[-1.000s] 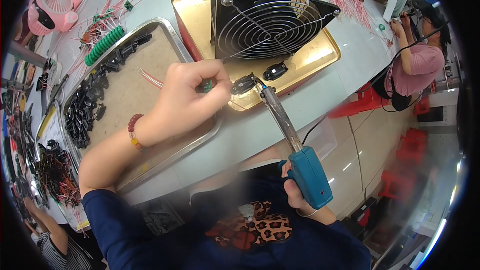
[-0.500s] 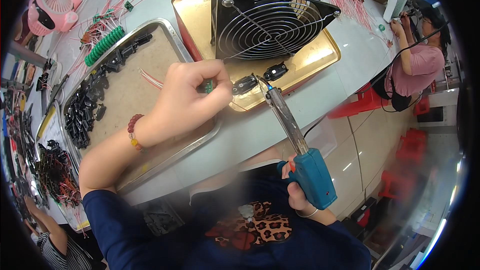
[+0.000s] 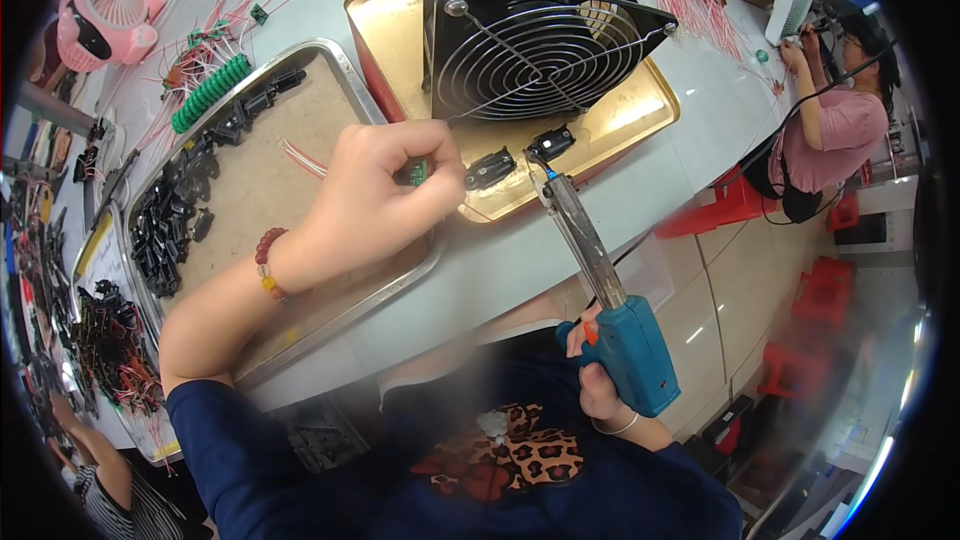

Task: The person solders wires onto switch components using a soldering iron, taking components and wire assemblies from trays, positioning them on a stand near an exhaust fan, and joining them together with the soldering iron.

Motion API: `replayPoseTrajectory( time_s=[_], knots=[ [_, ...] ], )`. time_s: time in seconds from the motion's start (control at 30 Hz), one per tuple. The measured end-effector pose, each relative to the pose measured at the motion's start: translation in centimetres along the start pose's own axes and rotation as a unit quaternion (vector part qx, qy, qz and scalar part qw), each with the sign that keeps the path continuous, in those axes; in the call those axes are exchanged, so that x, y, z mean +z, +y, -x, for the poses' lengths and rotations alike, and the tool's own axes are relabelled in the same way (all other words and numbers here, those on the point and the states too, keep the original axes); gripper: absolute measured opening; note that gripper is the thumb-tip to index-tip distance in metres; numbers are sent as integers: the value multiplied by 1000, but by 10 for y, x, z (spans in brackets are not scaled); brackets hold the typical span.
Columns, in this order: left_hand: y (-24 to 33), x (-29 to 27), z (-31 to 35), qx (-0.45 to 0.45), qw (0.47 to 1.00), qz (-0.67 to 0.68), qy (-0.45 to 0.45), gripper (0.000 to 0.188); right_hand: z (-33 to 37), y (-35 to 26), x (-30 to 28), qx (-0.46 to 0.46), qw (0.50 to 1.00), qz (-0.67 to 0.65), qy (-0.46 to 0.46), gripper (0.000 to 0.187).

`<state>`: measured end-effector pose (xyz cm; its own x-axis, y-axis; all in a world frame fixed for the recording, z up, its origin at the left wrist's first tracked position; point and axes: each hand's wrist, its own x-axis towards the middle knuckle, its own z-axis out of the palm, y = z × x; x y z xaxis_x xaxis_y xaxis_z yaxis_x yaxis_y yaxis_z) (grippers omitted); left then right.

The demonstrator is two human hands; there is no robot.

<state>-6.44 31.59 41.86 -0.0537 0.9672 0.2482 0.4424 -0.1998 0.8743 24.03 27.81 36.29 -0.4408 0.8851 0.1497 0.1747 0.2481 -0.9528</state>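
My left hand (image 3: 385, 190) is closed in a pinch around a small green circuit board (image 3: 418, 172), mostly hidden by the fingers. Red and white wires (image 3: 302, 158) stick out behind that hand. In my right hand (image 3: 598, 390) is a teal soldering gun (image 3: 632, 355), a finger at its orange trigger. Its tip sits at the left end of a small black plastic part (image 3: 552, 143) on the gold tray (image 3: 640, 125). Another black part (image 3: 490, 170) lies left of the tip, close to my left fingertips.
A large black fan (image 3: 545, 70) with a wire guard stands on the gold tray. To the left, a metal tray (image 3: 350, 80) holds many black parts. Wired boards, a green coil (image 3: 210, 92) and a pink fan (image 3: 108, 10) lie beyond. A co-worker (image 3: 835, 120) sits at the right.
The soldering gun has shifted slightly right and down, its tip going from between the two black parts to the right one. My left hand has stayed in place.
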Motion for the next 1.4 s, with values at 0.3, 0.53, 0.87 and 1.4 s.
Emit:
replayPoseTrajectory(
  time_s=[0.3, 0.53, 0.87, 1.4],
  knots=[
    [-1, -1, 1, 12, 1000, 3, 9, 11, 0, 2, 2, -3, 1000, -19, 23, 26],
    [-3, -7, 1, 155, 970, -168, 82, 15, -1, 3, -5, -9, 1000, -6, -7, 27],
    [16, -17, 11, 338, 805, -485, 52, 20, -2, 7, -8, -14, 1000, -9, -5, 27],
    [7, -17, 0, 219, 905, -360, -54, 12, -3, 8, -7, -12, 999, -35, -3, 27]
  ],
)
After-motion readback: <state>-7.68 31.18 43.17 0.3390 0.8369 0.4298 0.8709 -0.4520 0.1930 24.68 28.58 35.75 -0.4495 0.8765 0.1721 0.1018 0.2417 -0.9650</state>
